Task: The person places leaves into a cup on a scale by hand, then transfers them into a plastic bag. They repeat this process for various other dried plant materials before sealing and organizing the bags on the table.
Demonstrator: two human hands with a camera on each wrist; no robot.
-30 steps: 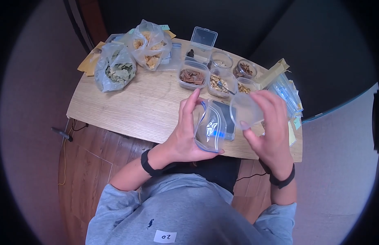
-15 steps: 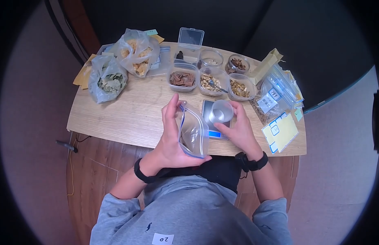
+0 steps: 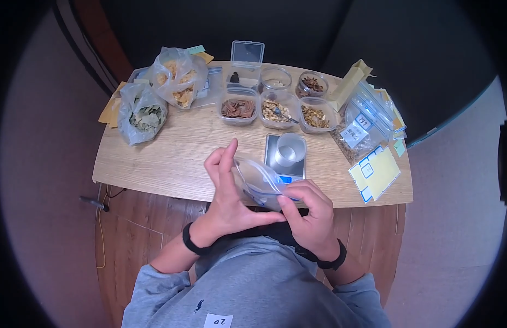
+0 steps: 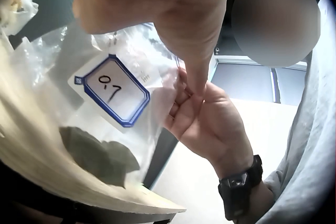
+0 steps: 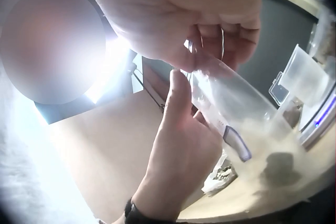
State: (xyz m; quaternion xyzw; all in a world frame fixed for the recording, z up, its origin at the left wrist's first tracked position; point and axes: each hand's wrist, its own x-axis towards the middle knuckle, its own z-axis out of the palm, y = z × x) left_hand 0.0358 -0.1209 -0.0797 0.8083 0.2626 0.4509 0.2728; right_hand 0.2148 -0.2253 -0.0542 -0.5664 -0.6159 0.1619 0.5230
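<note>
Between the two hands is a clear zip bag (image 3: 256, 177) with its mouth spread. My left hand (image 3: 226, 202) holds its left side, thumb stretched along the near side. My right hand (image 3: 313, 218) pinches the rim at the right between thumb and fingers. A label reading 0.7 (image 4: 116, 90) is on the bag in the left wrist view, with dark leaf pieces (image 4: 100, 155) low inside. On the digital scale (image 3: 272, 156) stands a clear plastic cup (image 3: 290, 150), beyond the right hand and touched by neither.
Tubs of red-brown strips (image 3: 238, 108), pale pieces (image 3: 276, 112) with a spoon, and yellowish pieces (image 3: 316, 116) stand behind the scale. Bags of leaves (image 3: 147, 117) and yellow pieces (image 3: 182, 82) are at the left, a labelled bag (image 3: 354, 135) and yellow card (image 3: 375, 174) at the right.
The cup has gone from my right hand onto the scale. My right hand has let go of it, moved left and nearer, and taken hold of the bag's rim.
</note>
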